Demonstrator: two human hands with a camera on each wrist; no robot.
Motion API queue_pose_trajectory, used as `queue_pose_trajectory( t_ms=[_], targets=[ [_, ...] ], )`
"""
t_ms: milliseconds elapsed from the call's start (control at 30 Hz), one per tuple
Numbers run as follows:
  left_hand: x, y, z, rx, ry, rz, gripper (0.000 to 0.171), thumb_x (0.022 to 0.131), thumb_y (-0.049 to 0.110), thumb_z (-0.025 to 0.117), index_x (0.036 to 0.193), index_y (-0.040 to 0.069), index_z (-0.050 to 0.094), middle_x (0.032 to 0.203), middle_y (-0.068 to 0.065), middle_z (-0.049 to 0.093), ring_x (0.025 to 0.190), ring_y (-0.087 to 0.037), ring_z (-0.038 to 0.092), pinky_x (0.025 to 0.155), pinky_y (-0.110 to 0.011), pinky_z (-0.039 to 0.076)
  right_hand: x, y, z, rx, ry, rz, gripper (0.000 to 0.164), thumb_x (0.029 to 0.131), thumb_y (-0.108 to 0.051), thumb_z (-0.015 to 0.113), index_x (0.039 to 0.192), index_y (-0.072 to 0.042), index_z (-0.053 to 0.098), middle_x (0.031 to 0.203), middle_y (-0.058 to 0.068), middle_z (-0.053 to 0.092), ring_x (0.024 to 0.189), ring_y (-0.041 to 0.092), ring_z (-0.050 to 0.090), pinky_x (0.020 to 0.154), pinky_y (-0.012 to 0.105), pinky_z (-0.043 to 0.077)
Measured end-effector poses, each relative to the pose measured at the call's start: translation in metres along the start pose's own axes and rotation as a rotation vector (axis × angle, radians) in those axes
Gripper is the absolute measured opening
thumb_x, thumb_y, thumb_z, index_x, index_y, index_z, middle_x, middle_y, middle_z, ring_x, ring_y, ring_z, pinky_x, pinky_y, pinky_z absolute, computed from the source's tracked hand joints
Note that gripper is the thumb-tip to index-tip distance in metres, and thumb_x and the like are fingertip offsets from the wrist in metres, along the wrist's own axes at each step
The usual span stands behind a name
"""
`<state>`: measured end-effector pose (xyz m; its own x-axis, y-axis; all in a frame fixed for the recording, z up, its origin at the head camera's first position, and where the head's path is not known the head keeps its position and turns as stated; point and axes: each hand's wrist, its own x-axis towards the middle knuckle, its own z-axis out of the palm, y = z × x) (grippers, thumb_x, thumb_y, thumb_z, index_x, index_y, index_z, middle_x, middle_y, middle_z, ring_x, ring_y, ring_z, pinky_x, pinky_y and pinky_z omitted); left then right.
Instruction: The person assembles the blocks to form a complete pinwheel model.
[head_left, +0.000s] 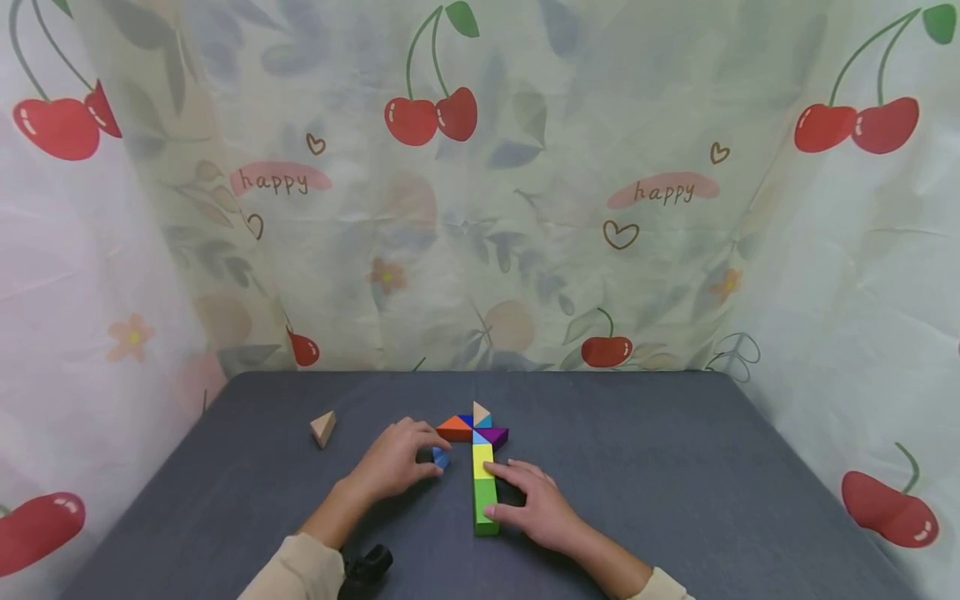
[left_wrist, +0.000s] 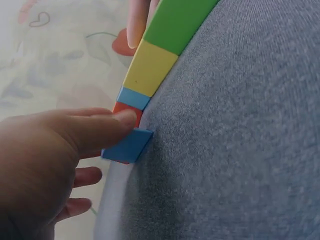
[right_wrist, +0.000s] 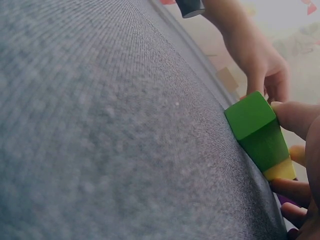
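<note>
My left hand pinches a small blue block with slanted faces, just left of a pinwheel-like figure of blocks. In the left wrist view the thumb lies over this blue block. My right hand rests on the figure's stem, thumb on the green block and index finger at the yellow block. Above the stem meet an orange-red triangle, a purple triangle, light blue and dark blue pieces, and a wooden triangle at the top.
A loose wooden triangular block stands on the grey cloth-covered table at the left. Near the left sleeve sits a black device. Printed curtains enclose the table at the back and both sides.
</note>
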<state>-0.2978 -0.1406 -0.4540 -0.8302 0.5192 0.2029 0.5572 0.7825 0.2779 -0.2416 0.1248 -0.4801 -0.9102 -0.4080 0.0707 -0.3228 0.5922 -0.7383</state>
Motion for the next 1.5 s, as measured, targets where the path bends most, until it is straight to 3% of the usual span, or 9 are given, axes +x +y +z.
queue_pose_trajectory(
  t_ms=[233, 633, 933, 1200, 1500],
  targets=[
    [0.000, 0.000, 0.002, 0.079, 0.030, -0.019, 0.035, 0.078, 0.047, 0.079, 0.107, 0.026, 0.076, 0.100, 0.007, 0.063, 0.089, -0.014, 0.050, 0.080, -0.038, 0.044, 0.000, 0.003, 0.000, -0.004, 0.023, -0.054, 0.062, 0.086, -0.051, 0.069, 0.140, -0.024, 0.055, 0.139, 0.003, 0.053, 0.134, 0.034, 0.037, 0.101, 0.067, 0.022],
    [0.000, -0.002, 0.008, -0.020, 0.093, -0.015, 0.024, 0.083, 0.028, 0.079, 0.103, 0.016, 0.074, 0.077, 0.011, 0.053, 0.073, -0.009, 0.047, 0.066, -0.029, 0.043, 0.000, 0.000, -0.001, 0.005, 0.006, -0.034, 0.061, 0.086, -0.050, 0.069, 0.140, -0.025, 0.055, 0.140, 0.004, 0.052, 0.135, 0.034, 0.036, 0.102, 0.067, 0.022],
    [0.008, 0.011, 0.018, -0.004, 0.176, -0.151, 0.020, 0.082, 0.027, 0.081, 0.094, 0.019, 0.067, 0.072, 0.009, 0.049, 0.066, -0.010, 0.046, 0.060, -0.027, 0.040, 0.001, 0.001, 0.000, 0.005, 0.013, -0.025, 0.061, 0.086, -0.050, 0.069, 0.140, -0.024, 0.055, 0.141, 0.006, 0.051, 0.135, 0.034, 0.036, 0.102, 0.067, 0.023],
    [0.017, 0.021, 0.029, -0.035, 0.269, -0.231, 0.018, 0.081, 0.021, 0.081, 0.091, 0.018, 0.066, 0.071, 0.008, 0.051, 0.064, -0.010, 0.047, 0.061, -0.027, 0.043, 0.000, -0.001, -0.002, 0.021, -0.006, 0.012, 0.061, 0.086, -0.050, 0.069, 0.141, -0.027, 0.054, 0.142, 0.007, 0.049, 0.135, 0.035, 0.034, 0.102, 0.068, 0.022],
    [0.021, 0.028, 0.032, -0.034, 0.244, -0.270, 0.017, 0.084, 0.026, 0.078, 0.097, 0.018, 0.070, 0.074, 0.009, 0.057, 0.065, -0.011, 0.051, 0.062, -0.031, 0.046, 0.000, 0.000, -0.002, 0.019, -0.011, 0.011, 0.061, 0.086, -0.050, 0.069, 0.141, -0.028, 0.054, 0.142, 0.005, 0.050, 0.136, 0.034, 0.034, 0.102, 0.068, 0.021]
  ],
)
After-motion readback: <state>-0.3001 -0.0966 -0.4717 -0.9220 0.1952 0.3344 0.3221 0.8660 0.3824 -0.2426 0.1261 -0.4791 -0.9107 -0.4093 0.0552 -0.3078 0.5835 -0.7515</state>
